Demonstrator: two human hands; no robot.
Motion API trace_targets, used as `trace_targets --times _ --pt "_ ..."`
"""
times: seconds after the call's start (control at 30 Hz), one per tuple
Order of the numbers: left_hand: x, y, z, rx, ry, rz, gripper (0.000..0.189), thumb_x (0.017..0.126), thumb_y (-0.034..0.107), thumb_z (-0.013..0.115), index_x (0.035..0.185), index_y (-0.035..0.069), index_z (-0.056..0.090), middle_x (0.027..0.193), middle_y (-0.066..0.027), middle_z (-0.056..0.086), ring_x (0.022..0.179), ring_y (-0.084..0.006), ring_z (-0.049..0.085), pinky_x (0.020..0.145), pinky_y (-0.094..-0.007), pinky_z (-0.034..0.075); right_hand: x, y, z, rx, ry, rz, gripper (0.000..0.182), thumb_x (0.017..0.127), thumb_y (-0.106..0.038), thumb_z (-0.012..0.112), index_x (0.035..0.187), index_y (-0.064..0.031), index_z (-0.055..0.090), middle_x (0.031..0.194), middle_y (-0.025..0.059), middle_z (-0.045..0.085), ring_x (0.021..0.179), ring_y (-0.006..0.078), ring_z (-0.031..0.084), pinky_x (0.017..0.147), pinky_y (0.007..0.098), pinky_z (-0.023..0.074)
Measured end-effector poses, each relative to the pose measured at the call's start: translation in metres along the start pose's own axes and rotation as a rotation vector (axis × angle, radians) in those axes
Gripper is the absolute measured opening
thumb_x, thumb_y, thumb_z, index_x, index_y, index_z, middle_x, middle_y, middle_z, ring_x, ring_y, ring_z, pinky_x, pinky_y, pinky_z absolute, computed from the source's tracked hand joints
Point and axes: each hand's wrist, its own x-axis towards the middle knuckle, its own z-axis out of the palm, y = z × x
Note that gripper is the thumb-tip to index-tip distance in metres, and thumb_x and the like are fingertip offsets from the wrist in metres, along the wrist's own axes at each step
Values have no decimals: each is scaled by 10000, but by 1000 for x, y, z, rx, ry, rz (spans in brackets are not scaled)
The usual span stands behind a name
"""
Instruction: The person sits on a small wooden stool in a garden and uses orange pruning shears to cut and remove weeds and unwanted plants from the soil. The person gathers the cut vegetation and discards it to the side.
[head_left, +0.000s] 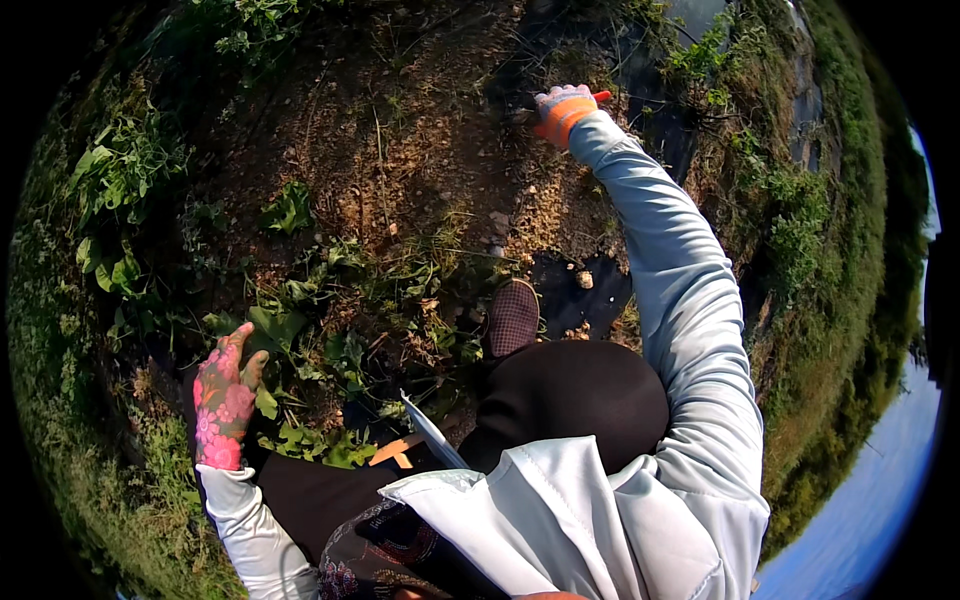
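Note:
My right hand (566, 114), in an orange and grey work glove, reaches far forward over the soil. It is closed around a tool with a red handle (602, 96); only the handle's end shows, and the working part is lost in shadow. My left hand (225, 401) wears a pink floral glove and hovers low at the left, thumb and fingers apart, with nothing visible in it. Just beside its fingertips are broad green leaves (276, 327); whether they touch is unclear. Bare stony soil (442, 142) stretches between the two hands.
My checked shoe (514, 316) stands on the ground near black plastic sheeting (611, 289), where a pale stone (584, 280) lies. Pulled or wilted greenery (420, 289) covers the soil ahead. A light wooden piece (397, 448) shows by my leg. Leafy plants (124, 176) grow at left.

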Motion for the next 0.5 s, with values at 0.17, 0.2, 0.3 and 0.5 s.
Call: trace_targets --times 0.17,0.2,0.3,0.5 --pt "3 4 0 -46 -15 22 388 857 295 531 1194 108 486 1074 -124 566 991 -319 538 815 -365 432 7 3 3 106 -65 -70 447 768 -418 596 1052 -77 537 973 130 614 909 298 598 744 422 474" --pt "4 3 1 -43 -8 37 389 857 296 531 1194 105 486 1075 -125 566 990 -319 538 814 -367 433 6 5 7 130 -53 -73 444 769 -419 594 1044 -74 537 958 133 616 894 304 600 733 422 478" --pt "0 0 1 -41 7 36 391 858 299 529 1192 100 486 1078 -131 564 988 -322 538 810 -371 434 -14 -4 -9 247 -21 -87 431 776 -421 588 1022 -71 535 898 148 624 861 337 598 713 413 481" --pt "1 2 -2 -37 -9 14 381 859 297 527 1184 100 495 1085 -134 564 980 -323 539 807 -372 436 -52 11 52 670 209 182 435 759 -428 620 966 -52 551 855 176 621 825 361 586 703 411 454"
